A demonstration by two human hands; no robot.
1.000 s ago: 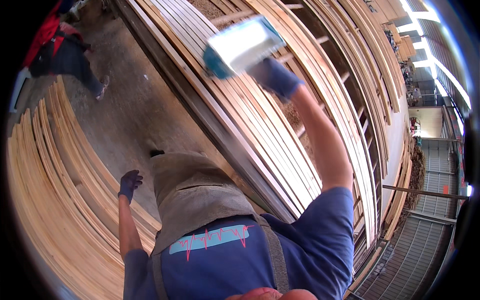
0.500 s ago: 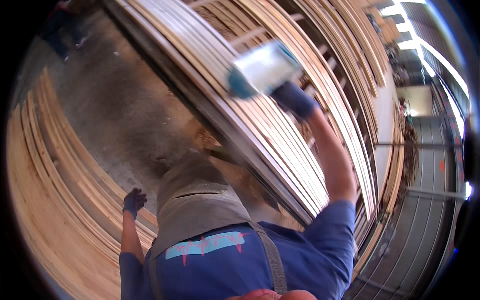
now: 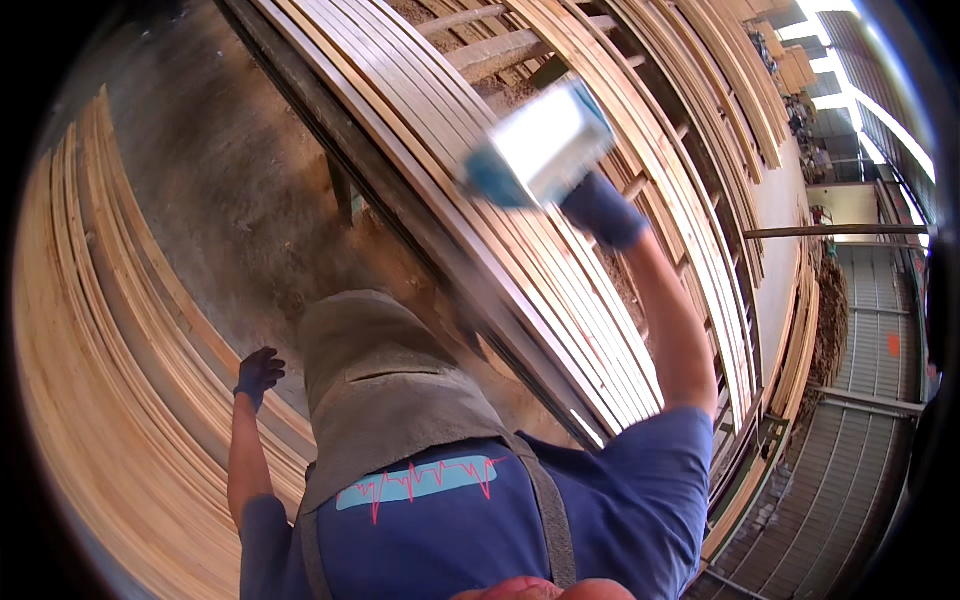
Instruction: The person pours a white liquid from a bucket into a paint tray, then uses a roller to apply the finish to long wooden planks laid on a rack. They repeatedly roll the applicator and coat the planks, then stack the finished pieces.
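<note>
My right hand (image 3: 605,213), in a dark blue glove, reaches out over a row of long wooden strips (image 3: 430,115). It grips a blocky white-and-teal object (image 3: 543,143), blurred by motion, whose exact kind I cannot make out. That object is above the strips or touching them; which one is unclear. Light shines brightly off the strips below it. On the other side, my left hand (image 3: 260,375), gloved as well, hangs free with its fingers apart. It is nearest to a stack of pale boards (image 3: 130,330) and holds nothing.
A dark rack edge (image 3: 400,225) runs diagonally between me and the strips. More timber (image 3: 690,100) lies on racks beyond, with wooden crossbars (image 3: 490,52) between groups. Dusty floor (image 3: 220,170) separates the rack from the left stack. A metal wall (image 3: 860,480) stands at far right.
The view has shifted slightly. The white-and-teal object and my right hand sit a little farther right in the picture. My left hand appears slightly higher. A person at far left has left view.
</note>
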